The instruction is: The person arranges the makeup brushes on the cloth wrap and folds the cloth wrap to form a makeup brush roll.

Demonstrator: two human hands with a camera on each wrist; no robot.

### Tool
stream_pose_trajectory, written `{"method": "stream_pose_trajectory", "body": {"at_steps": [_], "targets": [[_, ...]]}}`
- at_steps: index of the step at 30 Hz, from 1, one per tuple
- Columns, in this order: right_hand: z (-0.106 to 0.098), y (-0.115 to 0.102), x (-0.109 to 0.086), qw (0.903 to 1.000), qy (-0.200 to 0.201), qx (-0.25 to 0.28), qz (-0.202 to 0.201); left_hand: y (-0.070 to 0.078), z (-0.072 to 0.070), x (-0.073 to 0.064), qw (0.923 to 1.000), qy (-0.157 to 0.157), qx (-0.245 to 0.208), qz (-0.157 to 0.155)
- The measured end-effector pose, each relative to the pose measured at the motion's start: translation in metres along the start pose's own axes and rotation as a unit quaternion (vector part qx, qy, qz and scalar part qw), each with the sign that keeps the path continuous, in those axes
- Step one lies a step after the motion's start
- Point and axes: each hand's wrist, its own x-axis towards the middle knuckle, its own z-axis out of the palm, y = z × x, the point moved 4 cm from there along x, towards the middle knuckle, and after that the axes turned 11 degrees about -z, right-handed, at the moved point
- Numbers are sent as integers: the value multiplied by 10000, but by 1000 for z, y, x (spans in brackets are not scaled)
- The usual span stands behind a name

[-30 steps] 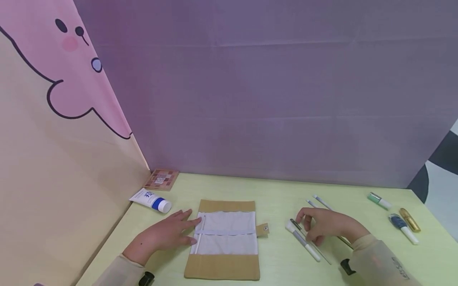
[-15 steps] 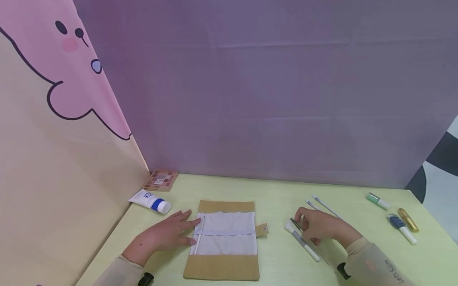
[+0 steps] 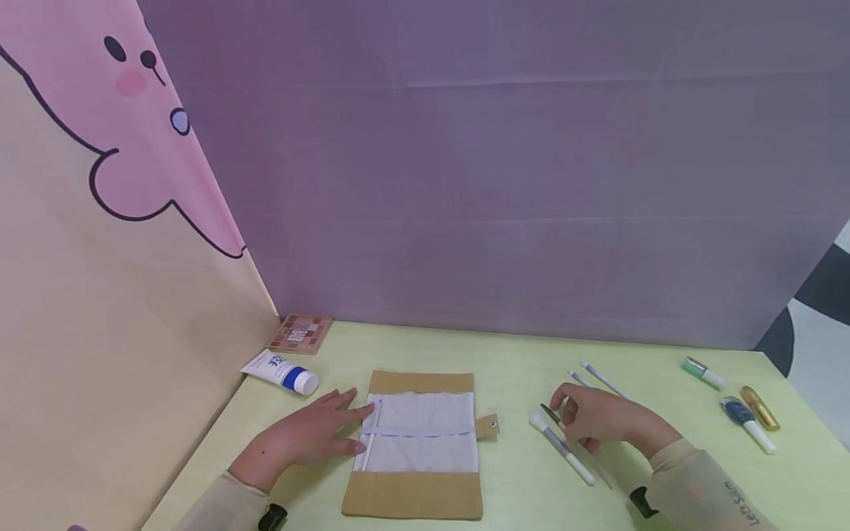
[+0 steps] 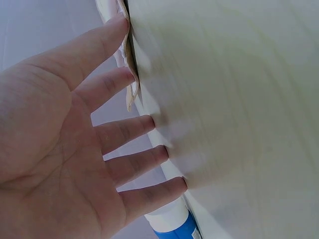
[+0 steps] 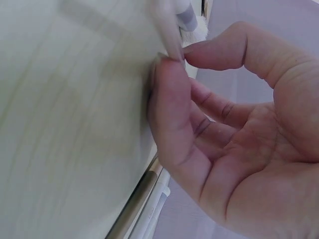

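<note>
My left hand [image 3: 302, 439] lies with spread, straight fingers at the left edge of an unfolded tan brush roll [image 3: 412, 495] with a white lining. In the left wrist view, the thumb and index finger touch the roll's edge. A thin white stick [image 3: 369, 451] sits in the roll's leftmost part, behind its elastic band. On the right, my right hand [image 3: 600, 417] pinches a thin makeup brush [image 3: 550, 414] between thumb and index finger; its slim handle [image 5: 167, 25] is blurred in the right wrist view. Beside it lies a thicker white-and-grey makeup brush [image 3: 564, 450].
Beyond the right hand lie two slender sticks [image 3: 603, 377], partly hidden. Farther right are a green bottle [image 3: 704, 372], a blue bottle with white cap [image 3: 747, 424] and a gold tube [image 3: 760, 408]. At the left stand a white-and-blue tube [image 3: 279, 371] and a checkered palette [image 3: 300, 334].
My right fingers have drawn together on the thin brush, which has shifted slightly. My left hand and the roll stay in place.
</note>
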Motion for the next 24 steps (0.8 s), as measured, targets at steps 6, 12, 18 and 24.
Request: {"method": "stream_pose_trajectory", "body": {"at_steps": [6, 12, 18, 24], "targets": [[-1, -5, 0, 9999, -45, -75, -102, 0, -1, 0, 10000, 4, 17, -40], [-4, -3, 3, 9997, 65, -198, -117, 0, 0, 1, 10000, -21, 21, -80], [-7, -5, 3, 9997, 33, -162, -200, 0, 0, 1, 9999, -38, 59, -102], [-12, -9, 2, 9995, 94, 46, -295, 0, 0, 1, 10000, -13, 47, -77]]}}
